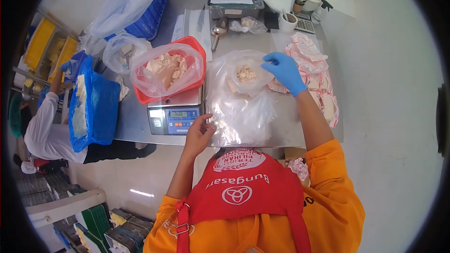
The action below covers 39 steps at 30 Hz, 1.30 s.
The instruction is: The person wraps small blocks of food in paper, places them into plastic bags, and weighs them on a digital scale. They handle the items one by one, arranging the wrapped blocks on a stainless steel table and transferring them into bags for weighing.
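A small clear plastic bag (255,83) of pale crumbly pieces (245,73) stands with its mouth spread on a flat stack of clear plastic bags (243,121). At the right rim of the upper bag is my right hand (287,72), in a blue glove, its fingertips closed on the plastic edge. Bare and loosely curled, my left hand (199,135) is at the near left edge of the stack, thumb and forefinger apart. Left of the stack, a digital scale (174,121) carries a red tray (200,61) lined with a plastic bag of pale powder and lumps (167,68).
Packed white-and-red bags (323,89) lie at the right. Behind stand a grey bin (234,10), a metal scoop (216,37), a mug (287,22) and a calculator (304,23). A blue crate (152,11) and a blue-lined container (96,107) are left, beside another person (47,131).
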Each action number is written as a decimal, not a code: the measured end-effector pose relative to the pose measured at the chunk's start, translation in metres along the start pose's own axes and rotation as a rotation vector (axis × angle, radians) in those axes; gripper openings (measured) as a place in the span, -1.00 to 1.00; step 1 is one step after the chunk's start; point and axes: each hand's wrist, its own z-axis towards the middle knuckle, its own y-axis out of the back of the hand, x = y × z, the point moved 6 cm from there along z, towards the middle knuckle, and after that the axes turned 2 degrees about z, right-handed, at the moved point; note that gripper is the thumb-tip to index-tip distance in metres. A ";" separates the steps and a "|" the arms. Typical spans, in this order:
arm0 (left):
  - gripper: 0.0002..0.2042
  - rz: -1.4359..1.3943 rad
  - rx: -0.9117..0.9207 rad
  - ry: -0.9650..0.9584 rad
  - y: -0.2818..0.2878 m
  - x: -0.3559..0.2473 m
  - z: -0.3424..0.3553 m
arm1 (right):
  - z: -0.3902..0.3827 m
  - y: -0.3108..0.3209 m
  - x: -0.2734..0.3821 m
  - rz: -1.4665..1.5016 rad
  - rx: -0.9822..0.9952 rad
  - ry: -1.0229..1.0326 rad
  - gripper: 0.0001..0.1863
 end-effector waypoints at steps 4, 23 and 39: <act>-0.59 -0.032 0.069 0.019 0.001 -0.018 0.002 | 0.026 -0.005 0.018 -0.019 0.139 0.100 -0.64; -0.54 -0.190 -0.378 -0.278 0.190 -0.102 0.099 | 0.173 -0.204 0.152 -0.430 0.345 0.491 -0.77; -0.84 -0.273 -1.017 -0.699 0.371 -0.202 -0.141 | 0.015 -0.093 0.519 0.275 0.368 0.924 -0.88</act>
